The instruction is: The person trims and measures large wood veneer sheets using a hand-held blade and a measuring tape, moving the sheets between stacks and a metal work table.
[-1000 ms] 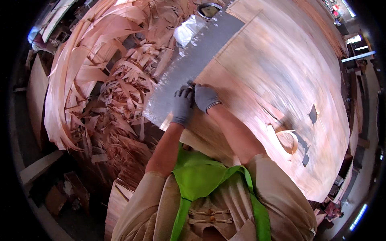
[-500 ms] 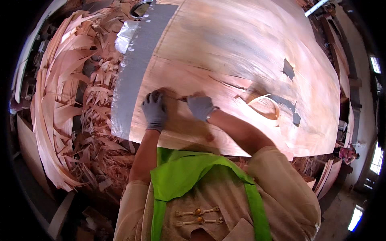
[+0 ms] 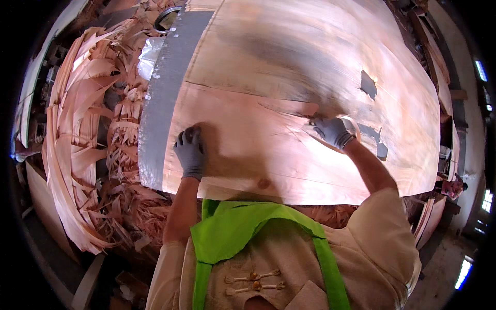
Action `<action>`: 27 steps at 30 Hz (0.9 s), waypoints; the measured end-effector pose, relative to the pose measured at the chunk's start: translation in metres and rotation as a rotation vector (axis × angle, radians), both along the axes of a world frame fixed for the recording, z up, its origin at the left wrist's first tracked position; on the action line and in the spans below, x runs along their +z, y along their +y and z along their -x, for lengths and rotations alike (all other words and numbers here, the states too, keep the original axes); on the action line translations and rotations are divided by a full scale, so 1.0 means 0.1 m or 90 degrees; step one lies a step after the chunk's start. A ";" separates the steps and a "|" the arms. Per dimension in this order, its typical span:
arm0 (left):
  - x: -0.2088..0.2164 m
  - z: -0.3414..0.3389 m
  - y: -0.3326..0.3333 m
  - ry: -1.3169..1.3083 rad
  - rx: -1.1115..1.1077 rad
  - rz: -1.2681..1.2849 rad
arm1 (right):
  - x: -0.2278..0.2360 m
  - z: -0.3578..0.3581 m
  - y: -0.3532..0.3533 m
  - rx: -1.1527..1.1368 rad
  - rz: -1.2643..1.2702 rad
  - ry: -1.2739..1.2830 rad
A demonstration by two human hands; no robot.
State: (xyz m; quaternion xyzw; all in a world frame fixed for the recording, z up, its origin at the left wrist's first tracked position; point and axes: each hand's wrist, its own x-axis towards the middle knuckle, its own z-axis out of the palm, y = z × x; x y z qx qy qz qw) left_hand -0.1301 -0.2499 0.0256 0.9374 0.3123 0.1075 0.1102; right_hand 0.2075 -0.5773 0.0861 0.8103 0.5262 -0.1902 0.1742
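Note:
A large sheet of thin wood veneer [image 3: 237, 155] lies before me over a grey board [image 3: 178, 46], whose bare strip shows along the left. My left hand [image 3: 190, 155], in a grey glove, rests on the sheet near its left edge, fingers bent and a little apart, nothing visible in it. My right hand [image 3: 333, 132], gloved too, is closed at the sheet's torn, split part. A small dark tip shows at its fingers; its kind is too small to make out. Beside that hand stands a curled veneer strip [image 3: 353, 124], partly hidden by it.
Heaps of veneer scraps [image 3: 124, 134] lie left of the board, with a clear plastic piece [image 3: 150, 57] by its edge. A dark round-rimmed object [image 3: 166, 19] sits at the far left. Ragged holes [image 3: 368, 85] show grey at right. Another person [image 3: 452, 188] is far off at right.
My right hand has moved right across the sheet, from near the left hand to the torn part by the curled strip. My left hand stays at about the same place.

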 end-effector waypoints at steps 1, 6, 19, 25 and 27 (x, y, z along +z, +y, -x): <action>0.00 0.01 0.01 -0.001 0.003 -0.010 | 0.25 0.18 0.18 -0.083 -0.120 0.002; -0.03 0.03 0.02 0.004 0.014 -0.012 | -0.03 0.38 0.72 -0.181 -0.470 -0.004; -0.02 0.02 0.01 0.014 -0.007 -0.021 | 0.43 1.36 -0.72 -0.273 -0.217 0.325; 0.04 0.03 -0.05 0.027 -0.011 -0.058 | 0.71 2.40 -2.25 -0.257 0.230 0.398; 0.08 0.02 -0.10 0.032 -0.014 -0.066 | 0.74 2.55 -2.24 -0.542 0.012 0.226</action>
